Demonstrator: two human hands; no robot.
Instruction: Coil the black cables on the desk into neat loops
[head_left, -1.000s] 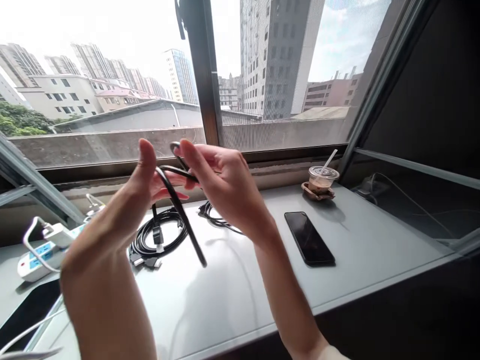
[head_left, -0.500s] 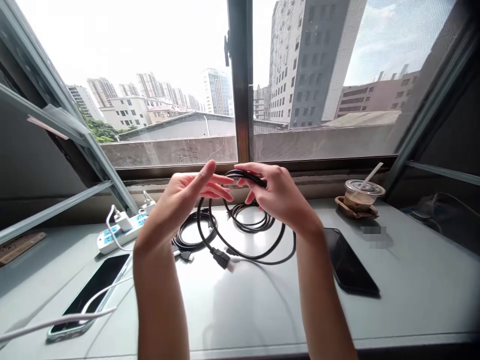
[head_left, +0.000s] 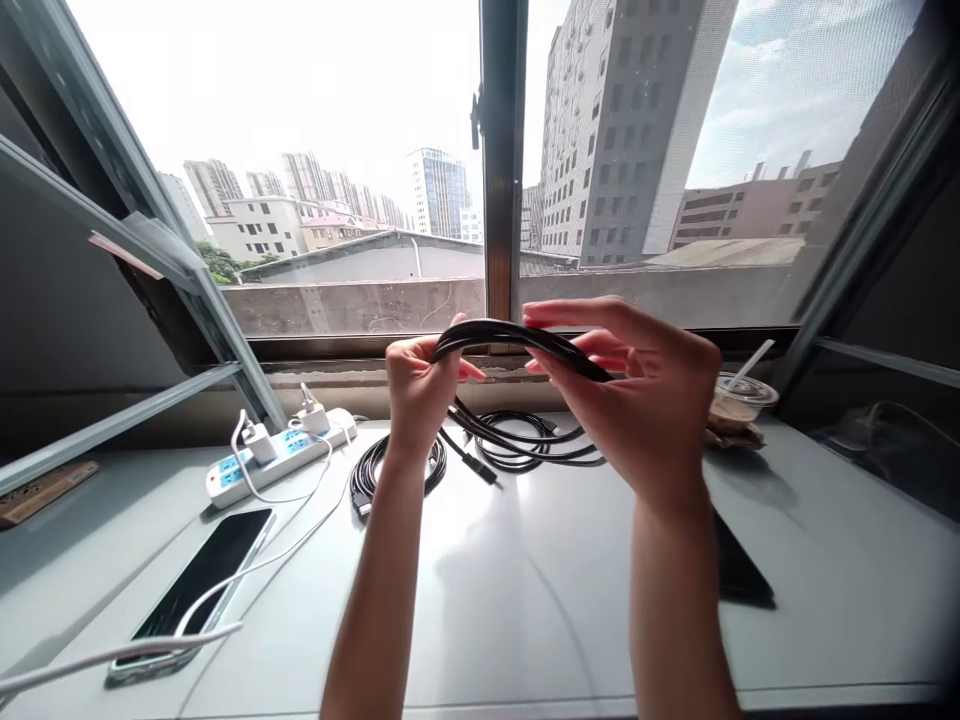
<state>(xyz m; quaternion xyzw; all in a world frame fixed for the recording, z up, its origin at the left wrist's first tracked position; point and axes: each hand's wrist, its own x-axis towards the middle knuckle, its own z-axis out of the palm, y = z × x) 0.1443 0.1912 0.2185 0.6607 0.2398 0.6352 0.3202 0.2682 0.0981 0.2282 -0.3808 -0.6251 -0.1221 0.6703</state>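
A looped black cable [head_left: 504, 333] is held up in front of the window sill, its strands bunched together along the top. My left hand [head_left: 421, 385] is closed round the left side of the bunch. Thumb and fingers of my right hand [head_left: 637, 390] pinch its right side, with the index finger raised above. Below, the loop hangs over the table, and one connector [head_left: 478, 468] dangles from it. Behind lie two more coiled black cables, one coil [head_left: 367, 478] at the left, partly behind my left forearm, and another coil [head_left: 517, 440] near the sill.
On the left stand a white power strip [head_left: 281, 455] with plugged-in chargers and a phone [head_left: 202, 570] with a white cord. A dark phone or tablet [head_left: 742, 565] lies partly behind my right forearm. A lidded cup with a straw [head_left: 742, 395] stands at the back right.
My left hand has gone from spread fingers to gripping the cable. My right hand has moved right, and the loop is now bunched and stretched between both hands.
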